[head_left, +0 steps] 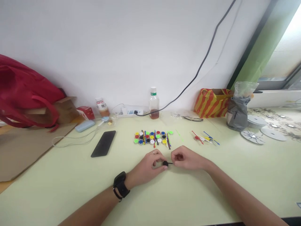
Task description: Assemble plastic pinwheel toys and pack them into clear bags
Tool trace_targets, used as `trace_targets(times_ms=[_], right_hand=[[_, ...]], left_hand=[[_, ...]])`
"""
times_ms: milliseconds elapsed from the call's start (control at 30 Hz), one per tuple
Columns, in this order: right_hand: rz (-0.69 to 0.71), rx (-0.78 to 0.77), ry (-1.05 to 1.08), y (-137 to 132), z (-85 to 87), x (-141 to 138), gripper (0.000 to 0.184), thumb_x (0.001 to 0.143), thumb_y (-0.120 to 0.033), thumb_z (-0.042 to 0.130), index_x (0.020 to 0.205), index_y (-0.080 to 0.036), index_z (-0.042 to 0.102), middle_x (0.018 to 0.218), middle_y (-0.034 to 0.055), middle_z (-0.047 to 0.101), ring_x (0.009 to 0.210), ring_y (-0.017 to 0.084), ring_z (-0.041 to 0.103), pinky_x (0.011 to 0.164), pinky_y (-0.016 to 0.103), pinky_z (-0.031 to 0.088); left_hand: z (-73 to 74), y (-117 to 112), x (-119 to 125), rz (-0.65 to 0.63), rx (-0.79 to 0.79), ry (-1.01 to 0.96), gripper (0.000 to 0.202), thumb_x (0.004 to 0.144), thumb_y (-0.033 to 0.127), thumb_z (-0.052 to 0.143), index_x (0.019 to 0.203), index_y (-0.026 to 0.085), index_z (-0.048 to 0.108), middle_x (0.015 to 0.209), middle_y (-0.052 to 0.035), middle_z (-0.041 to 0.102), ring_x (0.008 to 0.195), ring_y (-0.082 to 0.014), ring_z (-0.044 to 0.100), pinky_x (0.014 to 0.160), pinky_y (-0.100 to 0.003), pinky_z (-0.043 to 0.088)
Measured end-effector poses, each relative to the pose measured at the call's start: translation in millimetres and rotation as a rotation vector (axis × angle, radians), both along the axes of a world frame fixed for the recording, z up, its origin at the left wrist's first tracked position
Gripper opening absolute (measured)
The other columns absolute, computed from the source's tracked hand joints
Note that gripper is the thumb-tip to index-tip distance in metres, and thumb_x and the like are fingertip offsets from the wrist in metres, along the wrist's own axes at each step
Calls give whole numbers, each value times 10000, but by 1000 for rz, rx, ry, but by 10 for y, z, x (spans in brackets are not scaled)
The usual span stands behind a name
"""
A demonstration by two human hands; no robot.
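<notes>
Between the thumb and fingers of my left hand, a small black round disc is pinched just over the table. My right hand is closed on a thin black stick, which points left and meets the disc's edge; its other end is hidden in my fingers. Beyond my hands lie rows of small coloured discs, with several thin arrow-tipped sticks between them. Right of these is a lone light green stick. Farther right, red and blue arrow-tipped sticks lie among more discs.
A black phone lies at left, near a pale blue case and cable. Along the wall stand a bottle, a power strip, a striped bag and a grey bag. White discs are at right.
</notes>
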State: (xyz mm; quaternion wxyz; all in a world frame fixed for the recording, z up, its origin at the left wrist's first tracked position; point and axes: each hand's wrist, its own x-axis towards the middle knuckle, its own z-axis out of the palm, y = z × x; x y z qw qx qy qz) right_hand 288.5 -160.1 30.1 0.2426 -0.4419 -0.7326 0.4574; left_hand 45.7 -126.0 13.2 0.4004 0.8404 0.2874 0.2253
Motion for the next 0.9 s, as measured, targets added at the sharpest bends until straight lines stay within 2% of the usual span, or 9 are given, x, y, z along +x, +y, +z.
trace_targets(times_ms=[100, 233, 267, 367, 467, 600, 767, 833, 900], right_hand=[[42, -63, 26, 22, 73, 67, 151, 855, -310, 612, 772, -185, 630, 686, -17, 531, 635, 129, 438, 569, 242, 340], [46, -167, 87, 121, 208, 94, 293, 926, -488, 620, 870, -200, 614, 683, -30, 455, 623, 125, 397, 548, 236, 325], [45, -182, 115, 152, 236, 71, 298, 923, -498, 631, 889, -203, 610, 697, -28, 462, 633, 126, 407, 556, 238, 333], [45, -220, 230, 231, 277, -40, 280, 910, -477, 667, 928, -204, 610, 758, -16, 514, 654, 125, 450, 591, 250, 372], [-33, -225, 397, 280, 227, -138, 260, 880, -436, 706, 896, -202, 595, 725, -29, 528, 593, 111, 472, 583, 259, 389], [-213, -198, 557, 320, 78, -168, 308, 826, -432, 768, 900, -202, 578, 742, 0, 652, 505, 104, 501, 535, 269, 397], [-343, -187, 552, 323, -33, -197, 339, 833, -495, 758, 903, -175, 669, 829, 60, 725, 503, 102, 506, 533, 283, 424], [-371, -179, 530, 311, -68, -234, 361, 836, -523, 747, 891, -169, 709, 832, 56, 718, 506, 97, 498, 530, 280, 422], [-387, -167, 510, 299, -115, -270, 370, 826, -531, 755, 874, -165, 733, 798, 40, 696, 513, 95, 492, 523, 271, 413]], left_hand=[[-51, 22, 12, 60, -57, -18, 213, 848, 388, 744, 932, 200, 689, 935, -48, 638, 774, -168, 541, 682, -283, 447], [-119, 125, 110, 171, -263, -134, 280, 834, 404, 766, 932, 185, 623, 791, -5, 606, 714, -148, 547, 632, -260, 435], [-120, 158, 140, 171, -297, -184, 284, 834, 397, 771, 940, 183, 617, 780, 2, 597, 711, -142, 547, 636, -255, 435], [-108, 258, 192, 59, -351, -250, 255, 871, 387, 743, 980, 174, 652, 786, -2, 604, 683, -124, 530, 616, -245, 417], [-124, 344, 159, 56, -421, -287, 266, 870, 380, 753, 1009, 162, 690, 789, -19, 630, 675, -124, 554, 627, -251, 444], [-168, 420, 62, 105, -495, -346, 376, 775, 336, 852, 1071, 152, 711, 928, -81, 709, 820, -185, 665, 781, -320, 536], [-139, 435, 35, 81, -507, -338, 602, 710, 290, 906, 1255, 179, 677, 1133, -127, 724, 953, -225, 689, 903, -383, 558], [-125, 427, 54, 59, -486, -347, 578, 730, 290, 896, 1257, 180, 682, 1137, -124, 730, 994, -233, 687, 928, -383, 556], [-121, 415, 76, 51, -461, -359, 469, 799, 310, 845, 1224, 176, 700, 1124, -119, 740, 1024, -239, 689, 937, -377, 556]])
